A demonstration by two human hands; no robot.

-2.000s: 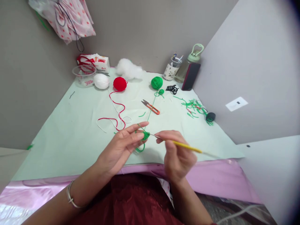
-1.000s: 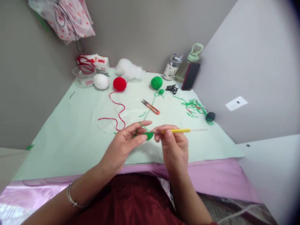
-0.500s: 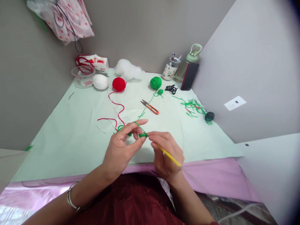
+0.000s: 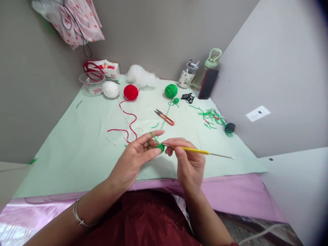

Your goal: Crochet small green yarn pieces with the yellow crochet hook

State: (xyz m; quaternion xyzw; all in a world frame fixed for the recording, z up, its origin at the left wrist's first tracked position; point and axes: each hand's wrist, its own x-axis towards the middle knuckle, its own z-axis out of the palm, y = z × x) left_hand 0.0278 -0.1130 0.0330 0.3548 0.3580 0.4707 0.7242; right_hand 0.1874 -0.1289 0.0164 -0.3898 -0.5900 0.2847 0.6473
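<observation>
Nearest me, my left hand (image 4: 133,159) pinches the small green crochet piece (image 4: 160,147) between thumb and middle finger, so it stays steady while I work into it. My forefinger is stretched out above, with the green strand (image 4: 165,118) running over it, I think to keep it taut. My right hand (image 4: 188,160) is closed on the yellow crochet hook (image 4: 197,150), thumb and fingers clamped on its handle like a pen. Its tip meets the piece and its far end points right. Both wrists float above the near edge of the pale green mat (image 4: 77,143). Farther off lie the orange snips (image 4: 164,117). Beyond them the strand leads to the green yarn ball (image 4: 171,90), with the red yarn ball (image 4: 131,92) to its left.
</observation>
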